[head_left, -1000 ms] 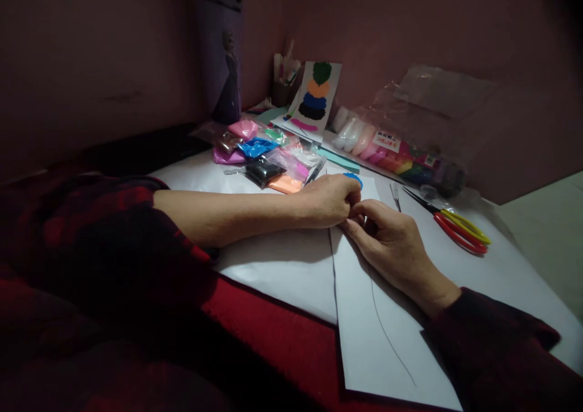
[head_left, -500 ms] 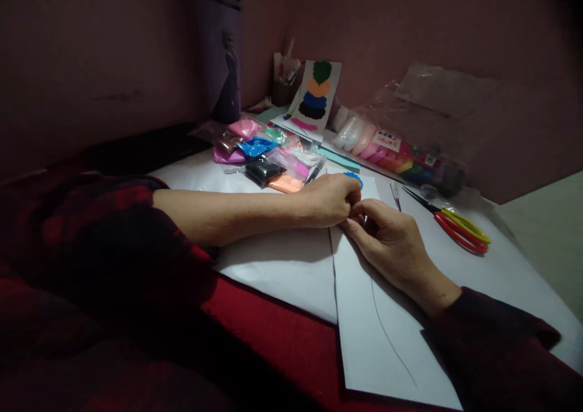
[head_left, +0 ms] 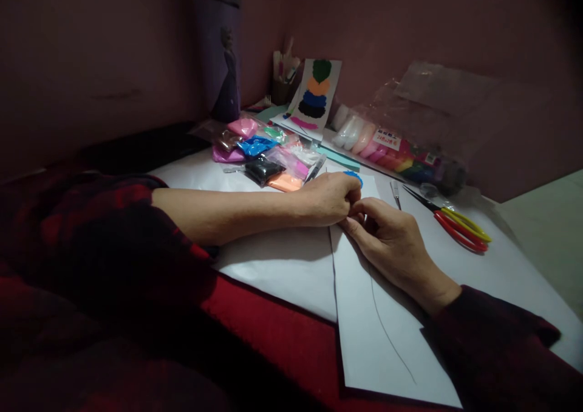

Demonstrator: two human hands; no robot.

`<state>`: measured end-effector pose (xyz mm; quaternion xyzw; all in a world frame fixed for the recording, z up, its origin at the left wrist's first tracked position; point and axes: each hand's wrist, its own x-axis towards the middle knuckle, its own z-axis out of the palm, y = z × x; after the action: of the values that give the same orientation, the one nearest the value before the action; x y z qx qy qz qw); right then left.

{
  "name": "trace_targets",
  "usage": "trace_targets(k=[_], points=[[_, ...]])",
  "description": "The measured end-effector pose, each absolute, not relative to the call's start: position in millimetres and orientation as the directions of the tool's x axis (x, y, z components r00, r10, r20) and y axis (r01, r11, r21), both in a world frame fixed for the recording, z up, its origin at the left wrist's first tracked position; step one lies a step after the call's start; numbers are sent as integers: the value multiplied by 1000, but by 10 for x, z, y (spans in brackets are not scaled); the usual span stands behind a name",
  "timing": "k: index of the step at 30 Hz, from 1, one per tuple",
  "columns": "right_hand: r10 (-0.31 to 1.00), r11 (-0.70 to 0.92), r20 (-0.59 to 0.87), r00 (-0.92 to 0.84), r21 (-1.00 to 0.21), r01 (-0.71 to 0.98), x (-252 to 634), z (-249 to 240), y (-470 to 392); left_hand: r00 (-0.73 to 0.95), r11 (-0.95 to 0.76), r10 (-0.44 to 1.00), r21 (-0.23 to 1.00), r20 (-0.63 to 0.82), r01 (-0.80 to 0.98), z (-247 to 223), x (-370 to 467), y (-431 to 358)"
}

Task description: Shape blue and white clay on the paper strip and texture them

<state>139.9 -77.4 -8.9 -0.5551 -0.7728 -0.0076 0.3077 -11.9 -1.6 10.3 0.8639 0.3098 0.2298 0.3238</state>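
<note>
Here, in the head view, close fingertip work seems in hand: our left hand [head_left: 325,199] and right hand [head_left: 389,230] meet over the paper sheet [head_left: 364,333], fingers curled (how tightly each grip closes, and on what, we cannot tell). The blue patch [head_left: 354,178] lies just beyond the left hand; the next move, we judge, calls for light, steady fingers.

Homelike craft space, pinkish wall [head_left: 410,23], scissors [head_left: 439,210], paper [head_left: 359,339]

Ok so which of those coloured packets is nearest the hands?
The orange packet, close by the left hand; the other packets lie farther from it.
</note>
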Motion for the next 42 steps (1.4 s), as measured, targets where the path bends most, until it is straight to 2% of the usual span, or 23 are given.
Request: trace_targets(k=[42], points=[[853,385,480,-205,-311,869,1390,-57,-778,690,-626,684,675,236,390,83,-94,-1]])
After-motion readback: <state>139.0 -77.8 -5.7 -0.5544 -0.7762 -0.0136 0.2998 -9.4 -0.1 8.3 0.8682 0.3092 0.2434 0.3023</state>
